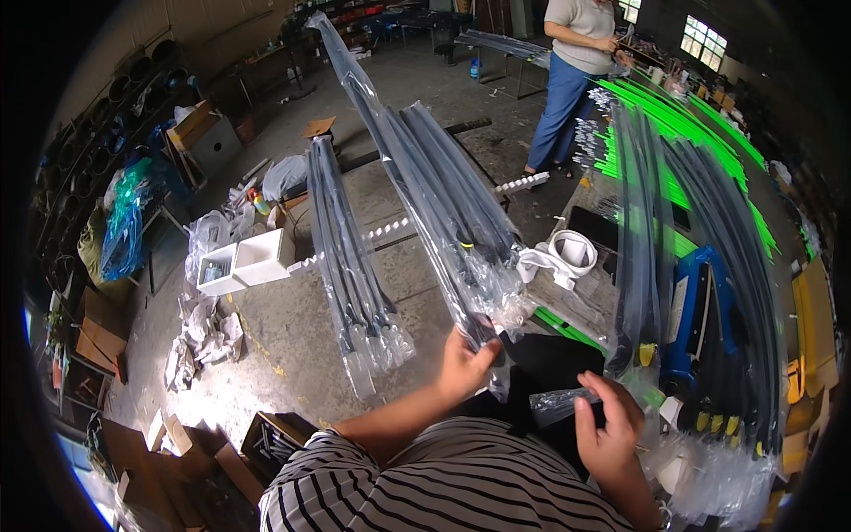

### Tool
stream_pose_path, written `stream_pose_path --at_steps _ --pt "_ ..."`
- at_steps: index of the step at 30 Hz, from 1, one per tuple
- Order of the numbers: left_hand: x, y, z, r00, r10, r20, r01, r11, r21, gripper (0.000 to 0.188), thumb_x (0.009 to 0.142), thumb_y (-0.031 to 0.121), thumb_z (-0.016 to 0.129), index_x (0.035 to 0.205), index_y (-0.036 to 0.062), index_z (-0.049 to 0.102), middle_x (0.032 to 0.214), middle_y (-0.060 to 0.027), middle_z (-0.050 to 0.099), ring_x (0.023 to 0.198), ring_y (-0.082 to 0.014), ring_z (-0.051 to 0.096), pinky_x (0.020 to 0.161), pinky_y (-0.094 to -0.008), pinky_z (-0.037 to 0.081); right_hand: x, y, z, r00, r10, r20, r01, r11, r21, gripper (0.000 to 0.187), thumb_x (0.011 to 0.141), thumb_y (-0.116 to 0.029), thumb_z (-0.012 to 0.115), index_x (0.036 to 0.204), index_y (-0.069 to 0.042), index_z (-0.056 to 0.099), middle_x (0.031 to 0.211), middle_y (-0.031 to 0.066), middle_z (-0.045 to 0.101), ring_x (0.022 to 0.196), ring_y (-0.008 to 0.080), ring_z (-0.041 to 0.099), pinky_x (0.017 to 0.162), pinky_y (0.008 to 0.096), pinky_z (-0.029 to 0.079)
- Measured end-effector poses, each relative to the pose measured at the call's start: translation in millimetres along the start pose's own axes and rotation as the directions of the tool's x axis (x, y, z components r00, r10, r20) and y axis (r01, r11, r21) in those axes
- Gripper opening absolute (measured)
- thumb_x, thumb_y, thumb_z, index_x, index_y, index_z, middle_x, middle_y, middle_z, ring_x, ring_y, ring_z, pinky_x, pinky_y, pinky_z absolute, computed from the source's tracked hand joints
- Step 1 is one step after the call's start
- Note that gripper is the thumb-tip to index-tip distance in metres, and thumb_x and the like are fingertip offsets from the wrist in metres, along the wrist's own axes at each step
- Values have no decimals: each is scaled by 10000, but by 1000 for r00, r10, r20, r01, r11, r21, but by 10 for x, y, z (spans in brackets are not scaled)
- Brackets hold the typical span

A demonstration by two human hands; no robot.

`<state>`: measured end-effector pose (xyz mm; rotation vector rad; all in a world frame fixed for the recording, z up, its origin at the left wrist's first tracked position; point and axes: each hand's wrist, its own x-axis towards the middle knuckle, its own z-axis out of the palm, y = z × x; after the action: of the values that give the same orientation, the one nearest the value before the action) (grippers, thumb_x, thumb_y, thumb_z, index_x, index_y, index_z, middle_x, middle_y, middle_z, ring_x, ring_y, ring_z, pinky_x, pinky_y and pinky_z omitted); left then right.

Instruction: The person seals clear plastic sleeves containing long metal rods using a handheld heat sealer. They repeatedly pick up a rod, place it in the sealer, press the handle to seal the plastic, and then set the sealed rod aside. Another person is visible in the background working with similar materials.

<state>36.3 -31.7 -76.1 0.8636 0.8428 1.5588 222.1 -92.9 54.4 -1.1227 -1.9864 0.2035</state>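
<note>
Left fingers [484, 358] pinching sleeved rods [404, 161], right fingers [607, 392] at film [558, 404], hold unclear, label [678, 306] illegible

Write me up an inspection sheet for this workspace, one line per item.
Surface: grey table at the right, carrying dark rods, a white tape dispenser and a blue device.
Job's things: long bagged bundle in the left hand; other bagged rods lie across a white spiral-patterned bar.
Clutter: crumpled wrapping on the floor, open white boxes, cardboard boxes.
Hands: left hand closed on the bundle's near end; right hand at a clear plastic piece, grip unclear.
Cables: nothing seen.
Surroundings: another person standing near bright green rods; window behind.
</note>
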Motion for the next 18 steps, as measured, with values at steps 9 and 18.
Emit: stream_pose_path --at_steps 9,18 --pt "-324 423 629 572 -16 820 -555 729 401 550 674 307 696 1047 -32 475 993 -174 499 748 -233 570 454 -247 471 83 -26 -86 967 191 168 -224 952 207 166 745 -96 572 853 28 548 769 133 582 653 266 575 575 296 455" --pt "1011 1384 216 986 169 19 -154 937 -314 550 858 407 425 1118 -77 400 950 -145 556 878 -203 541 767 -312 448 -960 264 -839 621 516 590 -775 517 363 126 671 56 590 796 52 583 587 82 576 524 125 555 484 226 427"
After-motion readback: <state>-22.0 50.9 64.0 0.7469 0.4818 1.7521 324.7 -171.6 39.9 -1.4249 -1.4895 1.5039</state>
